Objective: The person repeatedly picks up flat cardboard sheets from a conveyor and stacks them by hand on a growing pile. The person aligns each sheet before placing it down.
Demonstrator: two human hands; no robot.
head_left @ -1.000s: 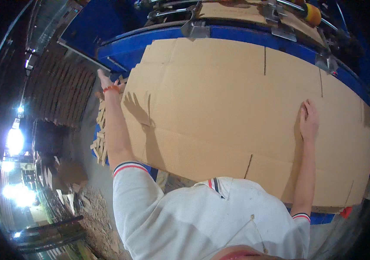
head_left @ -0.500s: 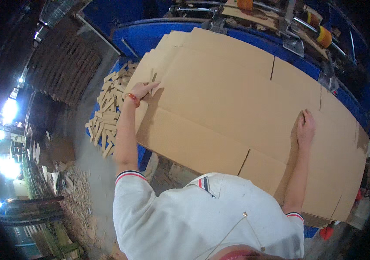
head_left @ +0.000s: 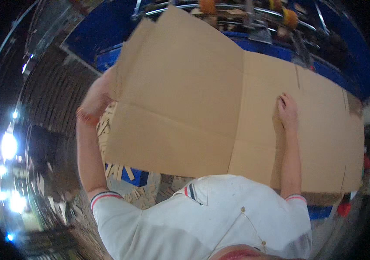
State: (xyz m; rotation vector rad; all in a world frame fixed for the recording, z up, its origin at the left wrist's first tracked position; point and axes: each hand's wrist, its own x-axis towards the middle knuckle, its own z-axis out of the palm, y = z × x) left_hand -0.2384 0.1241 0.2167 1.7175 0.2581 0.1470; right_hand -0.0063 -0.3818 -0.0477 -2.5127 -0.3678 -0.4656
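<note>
A large brown cardboard sheet (head_left: 180, 95) lies in front of me, with its left part raised and bent up along a crease right of the middle. At its left edge my left hand (head_left: 102, 93) is closed on the cardboard, slightly blurred, its fingers partly hidden by the sheet. My right hand (head_left: 288, 112) rests on the right part of the cardboard, holding nothing, with its fingers loosely bent against the surface. Slots cut into the sheet show near its far right edge.
A blue machine with metal rods and an orange roller (head_left: 290, 18) stands along the far side. Small cardboard strips (head_left: 103, 130) lie under the raised left part, some on a blue surface (head_left: 136, 177). Stacked cardboard (head_left: 55, 86) is at the left, and scraps litter the floor.
My left hand has taken hold of the cardboard's left end and moved left, lifting that part. My right hand stays on the right part. The view has shifted a little.
</note>
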